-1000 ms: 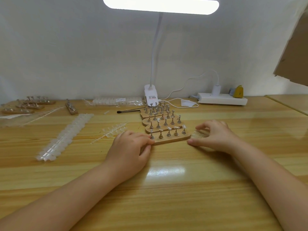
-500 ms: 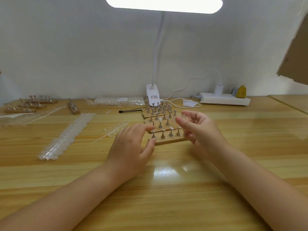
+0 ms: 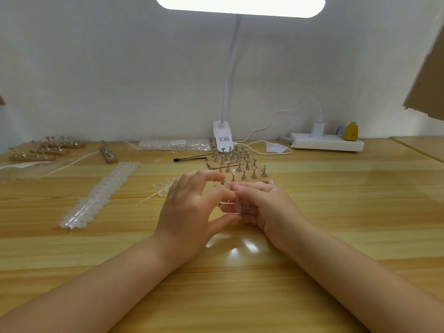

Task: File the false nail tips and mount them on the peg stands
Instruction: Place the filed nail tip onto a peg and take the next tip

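Hands now joined above the wooden table (image 3: pixel 336 212).
Right hand (image 3: pixel 266 207) pinches a clear strip (image 3: pixel 228 202); left hand (image 3: pixel 192 207), fingers relaxed, touches it; both left the peg stands (image 3: pixel 242 169).

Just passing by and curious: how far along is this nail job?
Early, it seems. On the nearest peg stand only one or two pegs appear to carry tips; most pegs behind look bare. In hand: the left hand and right hand meet over something small and clear, probably a tip. Left: the long strip of tips and more stands far left.
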`<state>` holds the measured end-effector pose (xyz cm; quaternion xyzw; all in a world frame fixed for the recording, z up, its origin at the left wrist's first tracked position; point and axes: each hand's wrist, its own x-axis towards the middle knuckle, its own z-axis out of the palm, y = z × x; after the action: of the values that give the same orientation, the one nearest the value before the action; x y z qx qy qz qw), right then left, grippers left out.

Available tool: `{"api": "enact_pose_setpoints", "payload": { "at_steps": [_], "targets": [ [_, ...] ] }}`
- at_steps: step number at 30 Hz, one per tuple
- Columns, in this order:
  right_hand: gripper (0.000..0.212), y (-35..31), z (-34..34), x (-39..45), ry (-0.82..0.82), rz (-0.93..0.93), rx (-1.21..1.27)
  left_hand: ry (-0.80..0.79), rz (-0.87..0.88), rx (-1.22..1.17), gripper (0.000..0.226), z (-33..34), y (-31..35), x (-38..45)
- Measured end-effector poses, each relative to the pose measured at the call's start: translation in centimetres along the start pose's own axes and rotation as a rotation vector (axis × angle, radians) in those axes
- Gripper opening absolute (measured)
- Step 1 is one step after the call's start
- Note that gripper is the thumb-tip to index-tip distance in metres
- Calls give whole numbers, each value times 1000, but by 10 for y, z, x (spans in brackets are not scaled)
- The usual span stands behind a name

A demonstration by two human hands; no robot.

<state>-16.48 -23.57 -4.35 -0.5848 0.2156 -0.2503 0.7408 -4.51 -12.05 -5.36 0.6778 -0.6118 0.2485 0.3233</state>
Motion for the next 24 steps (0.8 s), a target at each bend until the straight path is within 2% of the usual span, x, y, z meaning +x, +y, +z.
{"api": "enact_pose_setpoints", "payload": {
  "at_steps": [3,7,11,24],
  "targets": [
    [20,1,2,-1,-12,-17,-49,8,-9,-16,29,0,-1,0],
    [22,1,3,-2,-19,-13,-38,-30,19,-11,40,1,0,0],
    [19,1,3,-4,-26,-12,-68,-2,16,-30,31,1,0,0],
    [19,-1,7,-6,-54,-1,-90,56,0,-80,22,2,0,1]
  ]
}}
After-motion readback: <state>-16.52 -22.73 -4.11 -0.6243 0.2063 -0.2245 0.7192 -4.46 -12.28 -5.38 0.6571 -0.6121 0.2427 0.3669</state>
